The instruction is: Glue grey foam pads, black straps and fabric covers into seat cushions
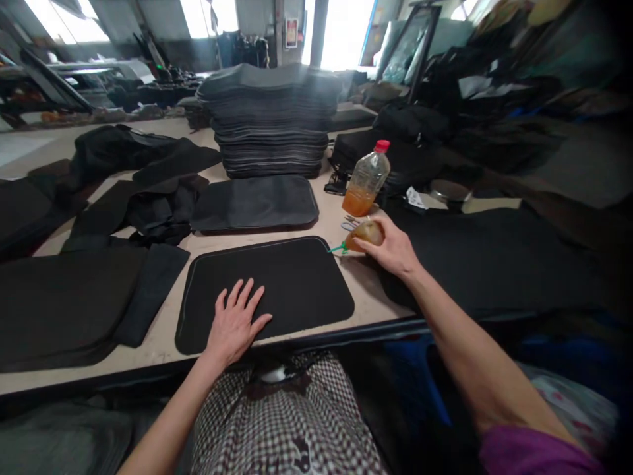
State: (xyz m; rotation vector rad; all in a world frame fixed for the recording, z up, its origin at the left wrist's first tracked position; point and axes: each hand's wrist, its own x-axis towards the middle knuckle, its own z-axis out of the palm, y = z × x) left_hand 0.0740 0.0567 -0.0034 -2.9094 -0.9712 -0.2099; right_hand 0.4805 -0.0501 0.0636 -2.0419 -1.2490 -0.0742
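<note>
A black rounded rectangular panel (287, 284) lies flat on the table in front of me, with a thin glossy line along its far and left edges. My left hand (236, 322) rests on its near left part, fingers spread. In my right hand (393, 247) is a small squeeze bottle (364, 235) of amber liquid, tipped sideways. Its green nozzle (337, 248) points left at the panel's far right corner. Just behind that bottle lie small scissors or snips (350, 224), partly covered.
A larger clear bottle (366, 178) with a red cap stands beyond my right hand. Another black panel (257, 203) lies behind mine, before a tall stack of panels (271, 125). Black fabric pieces (163, 204) lie left; a black sheet (484, 257) covers the right side.
</note>
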